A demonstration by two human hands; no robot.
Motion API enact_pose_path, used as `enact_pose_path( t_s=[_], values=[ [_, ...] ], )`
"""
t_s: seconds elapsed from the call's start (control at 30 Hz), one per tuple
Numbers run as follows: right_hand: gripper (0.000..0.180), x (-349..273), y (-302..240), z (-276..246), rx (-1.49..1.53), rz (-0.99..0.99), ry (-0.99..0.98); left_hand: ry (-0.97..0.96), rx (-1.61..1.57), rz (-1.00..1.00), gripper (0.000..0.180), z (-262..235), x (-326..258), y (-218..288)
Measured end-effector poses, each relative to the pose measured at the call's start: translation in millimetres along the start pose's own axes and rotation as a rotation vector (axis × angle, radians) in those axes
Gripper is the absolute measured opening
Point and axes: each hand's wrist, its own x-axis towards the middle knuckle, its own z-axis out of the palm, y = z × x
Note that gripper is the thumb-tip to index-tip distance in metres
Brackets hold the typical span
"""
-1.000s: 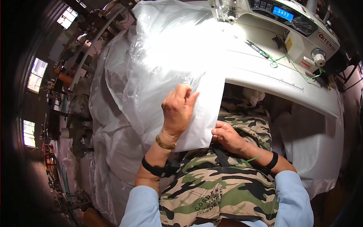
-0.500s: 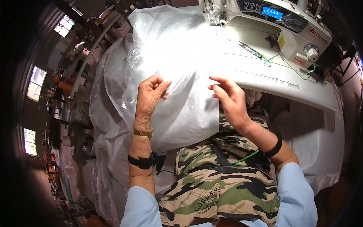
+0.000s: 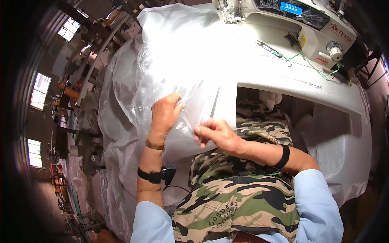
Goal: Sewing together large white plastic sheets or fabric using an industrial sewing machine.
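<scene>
Partly between left grip (image 3: 164,115) and right grip (image 3: 222,137), translucent plastic sheeting (image 3: 187,118).

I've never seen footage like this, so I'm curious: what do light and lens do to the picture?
In the head view, glare bleaches the white sheeting near the sewing machine's needle end, hiding detail; the same head view shows the left hand and right hand readably; at the head view's edges, dark fisheye borders close in, with windows bright against a dim background.
</scene>
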Motion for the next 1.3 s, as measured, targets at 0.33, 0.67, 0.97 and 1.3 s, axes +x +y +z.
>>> enact_pose_path(
  t_s=[0.33, 0.67, 0.97, 1.3],
  values=[
    [0.024, -45, 4, 19, -0.319, -0.062, -0.062, -0.182, -0.217, 0.072, 0.027, 14, -31, 84],
    [0.025, -62, -3, -45, -0.930, -0.667, 0.659, 0.108, -0.166, 0.081, 0.011, 50, -54, 96],
    [0.019, -64, 20, -44, -0.747, -0.340, 0.203, 0.054, 0.084, 0.464, 0.013, 56, -48, 90],
    [0.018, -57, 13, -30, -1.165, -0.670, 0.098, -0.032, -0.423, 0.226, 0.011, 62, -48, 73]
  ],
)
